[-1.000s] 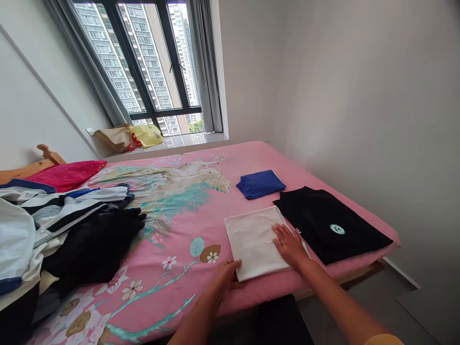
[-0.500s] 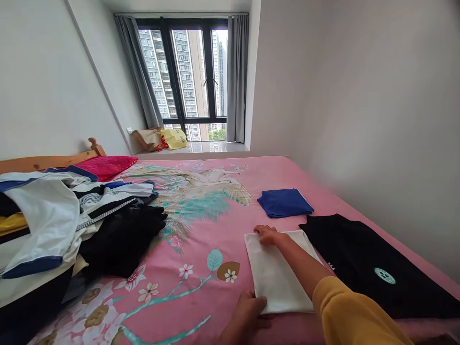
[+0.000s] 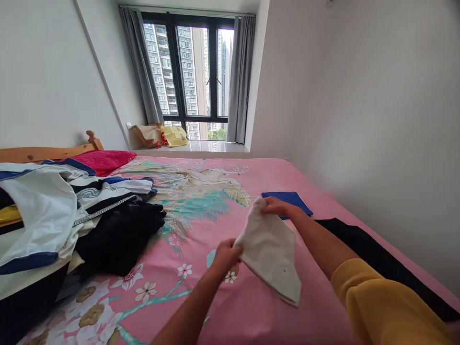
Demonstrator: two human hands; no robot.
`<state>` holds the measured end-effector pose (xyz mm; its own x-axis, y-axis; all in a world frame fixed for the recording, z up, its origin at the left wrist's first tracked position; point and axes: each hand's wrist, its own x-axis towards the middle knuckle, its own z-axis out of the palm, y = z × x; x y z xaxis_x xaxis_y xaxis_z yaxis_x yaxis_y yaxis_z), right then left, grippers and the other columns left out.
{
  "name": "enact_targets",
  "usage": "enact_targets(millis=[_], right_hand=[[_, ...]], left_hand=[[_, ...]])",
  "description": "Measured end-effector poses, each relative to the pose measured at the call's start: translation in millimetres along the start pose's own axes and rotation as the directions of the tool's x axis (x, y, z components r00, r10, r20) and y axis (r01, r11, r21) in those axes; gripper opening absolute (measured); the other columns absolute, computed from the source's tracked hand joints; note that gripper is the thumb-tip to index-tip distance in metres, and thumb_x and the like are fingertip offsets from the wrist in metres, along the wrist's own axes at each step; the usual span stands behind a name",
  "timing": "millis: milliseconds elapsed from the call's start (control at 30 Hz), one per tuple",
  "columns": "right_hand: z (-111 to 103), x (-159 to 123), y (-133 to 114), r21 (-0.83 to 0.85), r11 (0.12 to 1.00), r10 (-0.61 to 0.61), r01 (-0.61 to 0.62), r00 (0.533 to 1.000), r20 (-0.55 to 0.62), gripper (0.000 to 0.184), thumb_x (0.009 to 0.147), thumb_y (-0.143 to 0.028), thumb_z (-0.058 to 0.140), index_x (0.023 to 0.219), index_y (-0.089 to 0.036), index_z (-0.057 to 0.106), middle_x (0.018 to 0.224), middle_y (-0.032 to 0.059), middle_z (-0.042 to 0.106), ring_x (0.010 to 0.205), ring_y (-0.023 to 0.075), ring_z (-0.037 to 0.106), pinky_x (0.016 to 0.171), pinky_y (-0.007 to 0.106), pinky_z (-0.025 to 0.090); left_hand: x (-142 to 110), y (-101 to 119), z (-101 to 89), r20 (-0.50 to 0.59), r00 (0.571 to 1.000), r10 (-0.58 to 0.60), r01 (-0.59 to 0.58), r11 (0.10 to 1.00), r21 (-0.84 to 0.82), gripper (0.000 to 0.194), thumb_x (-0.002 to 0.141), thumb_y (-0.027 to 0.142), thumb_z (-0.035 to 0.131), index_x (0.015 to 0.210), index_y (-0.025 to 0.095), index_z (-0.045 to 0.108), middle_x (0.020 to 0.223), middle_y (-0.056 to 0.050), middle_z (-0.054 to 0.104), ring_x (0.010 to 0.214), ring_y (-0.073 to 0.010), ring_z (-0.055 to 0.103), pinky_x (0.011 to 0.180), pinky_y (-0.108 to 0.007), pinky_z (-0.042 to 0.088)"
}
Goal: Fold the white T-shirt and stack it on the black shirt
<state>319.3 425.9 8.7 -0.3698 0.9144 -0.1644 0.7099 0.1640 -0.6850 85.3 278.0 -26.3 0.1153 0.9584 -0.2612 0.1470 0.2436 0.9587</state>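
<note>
Between my two hands hangs a folded cream-white garment [image 3: 271,244], lifted and tilted over the bed; its exact kind does not show. My left hand [image 3: 227,255] is closed on its left corner. At the upper corner, my right hand [image 3: 276,206] pinches the cloth, fingers partly hidden behind the wrist. Just beyond the right hand lies a folded blue garment [image 3: 298,200], flat on the bed. A black garment [image 3: 373,254] is spread to the right, partly covered by my right arm and yellow sleeve.
The bed has a pink floral sheet [image 3: 215,167]. A heap of clothes [image 3: 43,215] in white, black and navy fills the left side, near a dark pink pillow [image 3: 108,160]. Paper bags [image 3: 174,136] stand on the windowsill [image 3: 215,147]. A wall [image 3: 377,120] borders the right.
The cream-white garment lay flat on the bed and is now raised and tilted, held at two corners. My left hand moved up and forward; my right hand rose slightly and moved forward.
</note>
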Motion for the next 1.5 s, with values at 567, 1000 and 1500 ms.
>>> enact_targets(millis=[567,1000,1500], right_hand=[[159,-85,73,-0.342,0.859,-0.502,0.380,0.757,-0.419,0.030,0.073,-0.011,0.050,0.090,-0.024,0.071,0.095,0.0074,0.063,0.096,0.0216,0.054,0.088,0.038,0.043],[230,-198,90,-0.425,0.823,-0.549,0.375,0.717,-0.429,0.043,0.080,-0.008,0.047,0.113,-0.029,0.063,0.114,0.0061,0.061,0.110,0.0214,0.052,0.094,0.043,0.047],[245,-179,17,-0.381,0.923,-0.032,-0.047,0.980,-0.199,0.064,0.088,-0.050,0.038,0.143,-0.017,0.029,0.150,0.0106,0.024,0.139,0.0277,0.017,0.111,0.056,0.009]], left_hand=[[-20,-96,-87.1,0.106,0.873,0.475,-0.313,0.382,0.869,0.045,0.074,0.004,0.049,0.101,0.034,0.069,0.117,0.002,0.065,0.121,-0.0237,0.050,0.106,-0.048,0.029],[-106,-196,-103.3,0.353,0.664,0.659,-0.470,0.000,0.883,0.050,0.080,0.008,0.047,0.124,0.030,0.055,0.127,0.000,0.059,0.120,-0.0192,0.052,0.104,-0.040,0.036],[-78,-156,-37.9,0.139,0.879,0.457,-0.277,0.252,0.927,0.049,0.088,0.035,0.043,0.137,0.026,0.041,0.148,-0.007,0.032,0.137,-0.0272,0.027,0.109,-0.057,0.020]])
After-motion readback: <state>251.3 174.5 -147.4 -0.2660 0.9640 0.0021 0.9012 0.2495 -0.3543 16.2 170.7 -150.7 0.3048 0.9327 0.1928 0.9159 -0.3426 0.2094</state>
